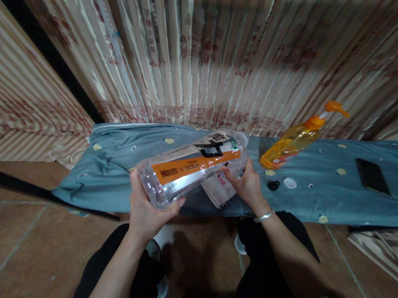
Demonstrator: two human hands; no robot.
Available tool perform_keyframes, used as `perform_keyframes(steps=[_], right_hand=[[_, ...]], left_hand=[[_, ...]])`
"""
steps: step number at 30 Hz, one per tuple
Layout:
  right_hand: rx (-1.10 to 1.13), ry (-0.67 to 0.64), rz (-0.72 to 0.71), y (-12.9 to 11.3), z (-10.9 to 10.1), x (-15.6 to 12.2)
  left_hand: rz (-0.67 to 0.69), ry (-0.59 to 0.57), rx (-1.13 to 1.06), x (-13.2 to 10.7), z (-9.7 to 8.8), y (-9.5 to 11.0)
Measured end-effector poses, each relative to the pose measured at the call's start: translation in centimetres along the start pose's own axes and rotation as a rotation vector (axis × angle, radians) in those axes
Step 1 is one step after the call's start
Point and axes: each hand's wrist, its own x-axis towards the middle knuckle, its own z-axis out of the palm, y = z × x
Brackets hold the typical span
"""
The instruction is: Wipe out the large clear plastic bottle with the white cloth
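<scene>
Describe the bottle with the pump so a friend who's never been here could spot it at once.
Find the teal cloth below the striped curtain. On it, right of the person's right hand, is the pump bottle. Its orange pump head and amber colour set it apart from the clear bottle held between that hand and the left hand.

One head-worn view from near above, forward and down across blue cloth [331, 187], curtain [178, 75] beyond.
</scene>
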Motion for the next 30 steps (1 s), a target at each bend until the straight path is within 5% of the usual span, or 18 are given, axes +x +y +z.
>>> perform_keyframes(steps=[13, 30], right_hand=[[-0.042, -0.022, 0.024, -0.06, -0.04, 0.08], [-0.048, -0.014, 0.029, -0.08, -0.01, 0.07]], left_hand=[[0.095, 0.024, 0.077, 0.09, 0.02, 0.11], [0.061, 0.016, 0.034, 0.03, 0.06, 0.01]])
